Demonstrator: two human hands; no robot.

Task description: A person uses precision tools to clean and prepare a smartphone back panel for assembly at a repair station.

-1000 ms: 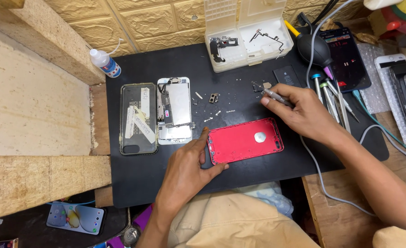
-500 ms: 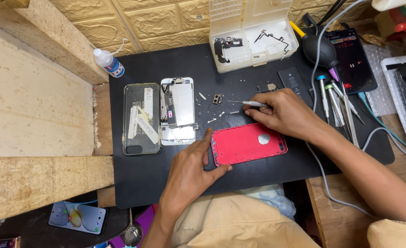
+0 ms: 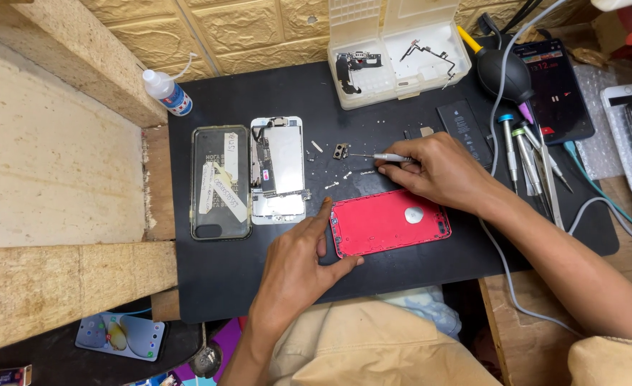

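A red phone back housing [image 3: 389,222] lies flat on the black work mat [image 3: 273,93]. My left hand [image 3: 300,261] rests on the mat at the housing's left edge, thumb under its lower corner, index finger pointing up along its side. My right hand [image 3: 437,170] grips a thin silver screwdriver [image 3: 374,156] just above the housing. The tip points left at a small metal bracket [image 3: 341,150]. Tiny screws [image 3: 332,184] lie scattered between them.
An opened phone screen assembly [image 3: 279,170] and a clear case with tape strips [image 3: 220,181] lie left. A white parts tray [image 3: 398,57], a black air blower [image 3: 503,71], a dark phone [image 3: 552,89], a glue bottle [image 3: 166,89], several screwdrivers [image 3: 527,154] and a battery [image 3: 466,129] surround the mat.
My right hand has moved left with the screwdriver, from the right part of the mat toward the small bracket. My left hand stays at the red housing's left edge.
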